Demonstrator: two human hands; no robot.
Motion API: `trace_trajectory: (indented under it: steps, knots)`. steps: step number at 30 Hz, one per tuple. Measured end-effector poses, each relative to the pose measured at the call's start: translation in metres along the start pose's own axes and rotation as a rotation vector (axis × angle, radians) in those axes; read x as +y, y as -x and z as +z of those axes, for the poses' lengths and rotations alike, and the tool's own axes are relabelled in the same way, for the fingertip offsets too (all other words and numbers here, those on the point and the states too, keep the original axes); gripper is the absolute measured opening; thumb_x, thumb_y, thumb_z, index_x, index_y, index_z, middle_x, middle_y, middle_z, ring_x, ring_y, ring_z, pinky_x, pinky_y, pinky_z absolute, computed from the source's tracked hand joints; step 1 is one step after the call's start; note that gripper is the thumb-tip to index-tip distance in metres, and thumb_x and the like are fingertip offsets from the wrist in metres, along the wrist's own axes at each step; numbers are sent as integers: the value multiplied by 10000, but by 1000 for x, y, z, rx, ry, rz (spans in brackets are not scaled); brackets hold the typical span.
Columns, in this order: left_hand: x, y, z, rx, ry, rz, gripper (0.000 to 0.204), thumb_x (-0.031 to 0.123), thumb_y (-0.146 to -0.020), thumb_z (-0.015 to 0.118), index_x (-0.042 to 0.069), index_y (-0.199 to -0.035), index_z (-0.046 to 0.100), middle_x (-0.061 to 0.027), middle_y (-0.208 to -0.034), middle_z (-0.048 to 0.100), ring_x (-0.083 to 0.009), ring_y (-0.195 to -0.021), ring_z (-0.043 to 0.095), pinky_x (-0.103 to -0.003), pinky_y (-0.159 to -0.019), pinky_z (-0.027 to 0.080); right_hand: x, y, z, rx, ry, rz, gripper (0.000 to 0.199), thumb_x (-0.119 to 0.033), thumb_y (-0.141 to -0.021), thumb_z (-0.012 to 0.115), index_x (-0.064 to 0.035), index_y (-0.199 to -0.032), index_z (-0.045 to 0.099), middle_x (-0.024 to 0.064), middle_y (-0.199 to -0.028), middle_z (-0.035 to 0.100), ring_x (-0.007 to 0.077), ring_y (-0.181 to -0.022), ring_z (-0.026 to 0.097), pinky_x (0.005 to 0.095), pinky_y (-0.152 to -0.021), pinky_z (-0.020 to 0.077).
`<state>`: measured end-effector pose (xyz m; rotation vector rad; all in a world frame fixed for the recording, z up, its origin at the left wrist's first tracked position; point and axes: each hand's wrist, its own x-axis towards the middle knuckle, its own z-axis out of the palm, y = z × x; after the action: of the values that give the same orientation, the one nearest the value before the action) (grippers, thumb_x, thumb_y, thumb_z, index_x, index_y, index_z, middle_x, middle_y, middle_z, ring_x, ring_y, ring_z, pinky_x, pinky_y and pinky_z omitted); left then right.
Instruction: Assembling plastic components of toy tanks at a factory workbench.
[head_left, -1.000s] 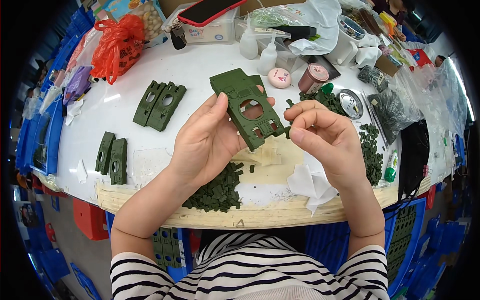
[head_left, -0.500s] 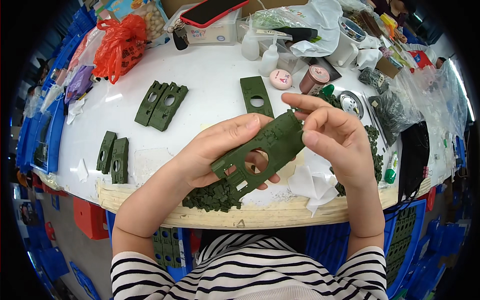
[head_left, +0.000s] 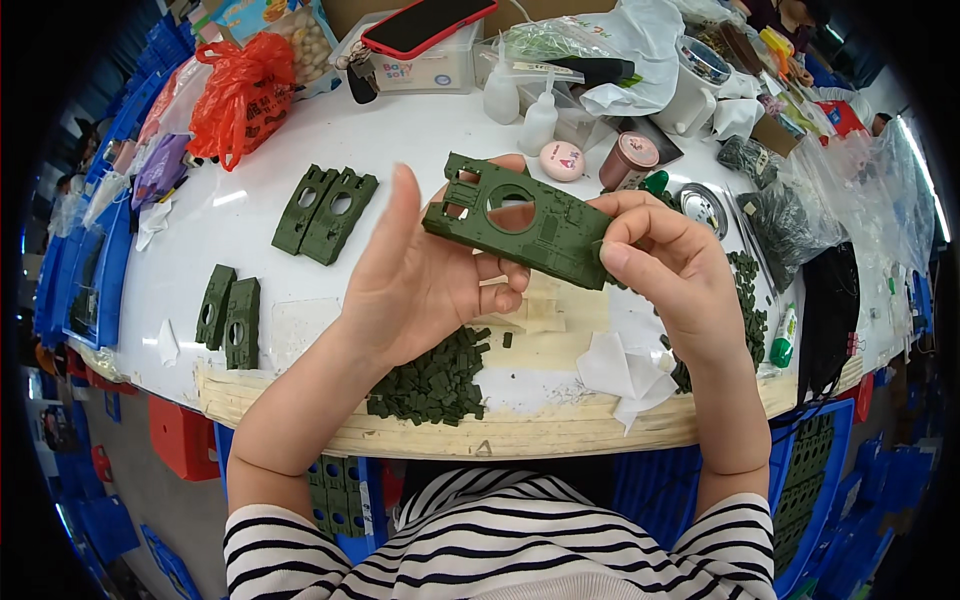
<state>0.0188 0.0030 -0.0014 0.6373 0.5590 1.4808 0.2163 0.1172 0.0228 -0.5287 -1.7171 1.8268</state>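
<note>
A green plastic model tank hull [head_left: 550, 235] with a large round hole is held up above the table, slanting down to the right. My right hand [head_left: 675, 265] pinches its right end between thumb and fingers. My left hand [head_left: 400, 270] is open behind and below the other end, its thumb raised away from the hull. Some of its fingers pass behind the hull, so whether they touch it is hard to tell. Beneath my hands, a heap of small dark green parts [head_left: 430, 380] lies by the table's front edge.
Two green hulls [head_left: 325, 213] lie side by side at the far left, and two smaller-looking ones [head_left: 228, 320] nearer. A crumpled white tissue [head_left: 625, 375] lies front right. White squeeze bottles [head_left: 538, 120], a pink tin [head_left: 630, 160] and a red plastic bag [head_left: 240, 100] stand farther back.
The hull has turned so its left end now points up and left. My left thumb has lifted off it, and my right hand has closed on the right end.
</note>
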Motion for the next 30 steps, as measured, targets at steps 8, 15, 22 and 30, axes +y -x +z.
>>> trace_trajectory:
  steps: [8,15,22,30]
  knots:
    - [-1,2,4,49,-305,-68,699,229,-891,674,45,-1449,293,-107,-1254,541,-138,-761,611,-218,-614,481,-7,5,0,58,174,-157,84,-50,-825,690,10,-878,665,129,-1191,546,165,-1113,498,316,-982,364]
    - [-8,10,20,-71,-359,-289,598,167,-918,656,15,-1388,319,-89,-1039,608,-151,-765,633,-269,-640,516,-5,10,11,-47,362,-253,71,-83,-771,723,-35,-807,686,140,-1134,588,213,-1105,525,366,-980,374]
    - [-15,13,21,-112,-420,-335,636,171,-916,659,-16,-1375,260,-84,-996,588,-140,-774,635,-268,-651,514,7,10,15,-67,454,-256,86,-112,-746,732,-56,-779,676,134,-1089,614,231,-1047,560,369,-930,400]
    - [-16,15,20,-83,-485,-365,828,177,-923,650,-91,-1449,70,-107,-948,599,-161,-786,640,-281,-681,515,15,11,19,-60,423,-245,89,-103,-742,723,-47,-778,664,132,-1071,610,228,-1032,576,343,-892,427]
